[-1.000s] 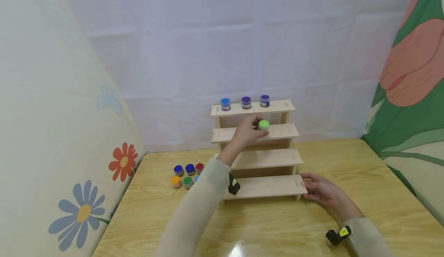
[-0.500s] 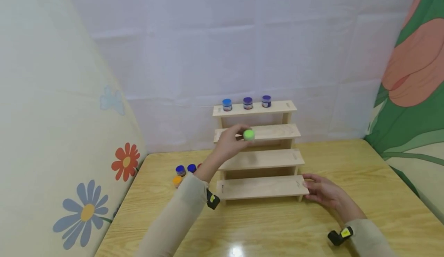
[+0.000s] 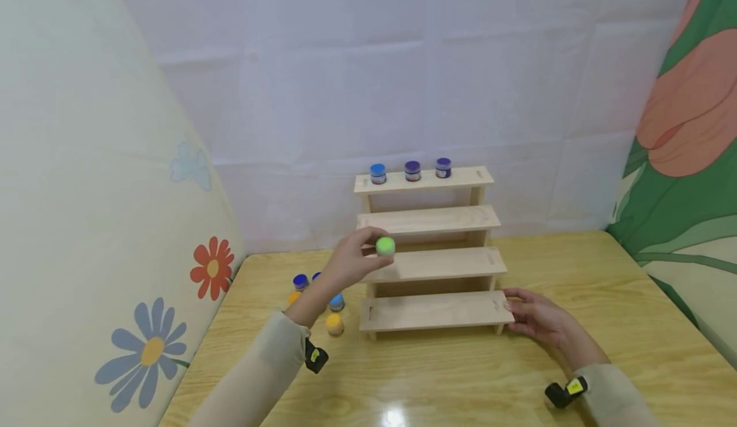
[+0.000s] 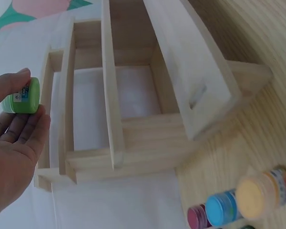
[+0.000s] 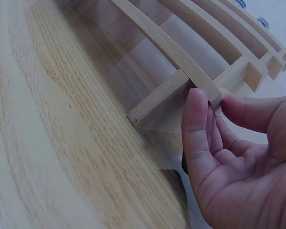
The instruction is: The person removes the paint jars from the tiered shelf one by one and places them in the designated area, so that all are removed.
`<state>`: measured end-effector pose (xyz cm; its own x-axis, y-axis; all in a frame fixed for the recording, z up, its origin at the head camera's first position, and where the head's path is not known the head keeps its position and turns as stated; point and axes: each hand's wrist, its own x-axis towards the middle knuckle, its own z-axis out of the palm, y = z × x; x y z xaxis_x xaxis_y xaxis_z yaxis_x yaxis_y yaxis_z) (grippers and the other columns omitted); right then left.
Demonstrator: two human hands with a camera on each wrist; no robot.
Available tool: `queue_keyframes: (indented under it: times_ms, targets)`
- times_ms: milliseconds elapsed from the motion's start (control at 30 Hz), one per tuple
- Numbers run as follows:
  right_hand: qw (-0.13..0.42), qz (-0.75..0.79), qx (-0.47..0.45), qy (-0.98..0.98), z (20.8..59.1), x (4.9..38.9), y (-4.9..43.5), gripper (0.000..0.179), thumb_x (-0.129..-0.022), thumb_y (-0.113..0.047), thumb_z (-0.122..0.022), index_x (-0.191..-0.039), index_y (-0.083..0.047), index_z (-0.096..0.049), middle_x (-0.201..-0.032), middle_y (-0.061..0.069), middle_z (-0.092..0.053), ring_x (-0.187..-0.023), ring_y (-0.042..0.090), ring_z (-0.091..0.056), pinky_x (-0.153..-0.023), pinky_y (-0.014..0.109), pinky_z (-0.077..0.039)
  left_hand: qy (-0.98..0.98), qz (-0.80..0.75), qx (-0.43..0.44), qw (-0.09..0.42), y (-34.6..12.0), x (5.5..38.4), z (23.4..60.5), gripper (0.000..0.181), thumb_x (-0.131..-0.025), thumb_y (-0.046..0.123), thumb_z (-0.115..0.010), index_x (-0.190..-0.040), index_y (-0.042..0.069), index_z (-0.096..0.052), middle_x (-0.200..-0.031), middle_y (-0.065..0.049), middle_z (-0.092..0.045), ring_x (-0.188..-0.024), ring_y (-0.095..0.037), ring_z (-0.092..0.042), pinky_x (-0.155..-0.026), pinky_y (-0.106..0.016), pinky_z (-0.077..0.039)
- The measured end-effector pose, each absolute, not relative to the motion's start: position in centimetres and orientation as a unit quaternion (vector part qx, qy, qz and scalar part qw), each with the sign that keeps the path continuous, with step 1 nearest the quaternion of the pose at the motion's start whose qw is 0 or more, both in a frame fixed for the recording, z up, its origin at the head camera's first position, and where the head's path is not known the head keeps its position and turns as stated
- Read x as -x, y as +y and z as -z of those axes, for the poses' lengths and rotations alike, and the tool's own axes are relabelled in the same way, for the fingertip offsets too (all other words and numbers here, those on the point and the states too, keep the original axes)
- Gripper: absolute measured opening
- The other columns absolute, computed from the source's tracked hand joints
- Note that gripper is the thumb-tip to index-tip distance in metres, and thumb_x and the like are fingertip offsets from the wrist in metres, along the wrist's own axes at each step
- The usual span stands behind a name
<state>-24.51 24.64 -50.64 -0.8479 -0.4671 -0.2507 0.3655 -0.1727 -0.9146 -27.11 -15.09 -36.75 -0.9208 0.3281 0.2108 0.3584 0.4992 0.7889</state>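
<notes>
My left hand pinches a small paint jar with a light green lid between thumb and fingers, held in front of the left part of a stepped wooden rack. In the left wrist view the green jar lies tilted in the grip. My right hand grips the right end of the rack's lowest shelf; the right wrist view shows thumb and fingers pinching that board's corner. On the top shelf stand a blue-lidded jar and two purple-lidded jars, spaced apart.
Left of the rack, several more jars stand on the wooden table, among them a yellow-lidded jar and a light blue one. My left forearm partly hides this group. A white cloth hangs behind the table.
My left hand has moved left and downward, from the second shelf from the top, carrying the green-lidded jar. The right hand keeps its place on the lowest shelf.
</notes>
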Motion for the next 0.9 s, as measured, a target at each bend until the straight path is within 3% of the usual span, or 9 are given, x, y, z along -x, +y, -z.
queue_keyframes:
  times_ms: [467,900]
  targets:
    - [0.275,0.769,0.055,0.575,50.5,24.3,24.7,0.023,-0.104,-0.008,-0.054,-0.121,-0.022,-0.057,-0.103,0.002,-0.07,-0.089,0.012,-0.068,-0.074,0.024,-0.059,-0.869,0.466,0.164,0.017,-19.1,25.2,38.1,0.043,-0.09,0.01,-0.078,-0.13,0.008,-0.062,-0.124,-0.008,-0.066,-0.118,-0.029,-0.062,-0.102,-0.046,-0.053]
    - [0.279,0.773,0.058,0.567,50.3,24.3,24.6,0.023,-0.104,-0.006,-0.053,-0.122,-0.02,-0.057,-0.103,0.004,-0.07,-0.088,0.013,-0.068,-0.074,0.024,-0.06,-0.884,0.447,0.132,0.029,-21.7,24.1,39.1,0.044,-0.089,0.01,-0.078,-0.13,0.004,-0.062,-0.121,-0.01,-0.067,-0.11,-0.028,-0.064,-0.095,-0.039,-0.058]
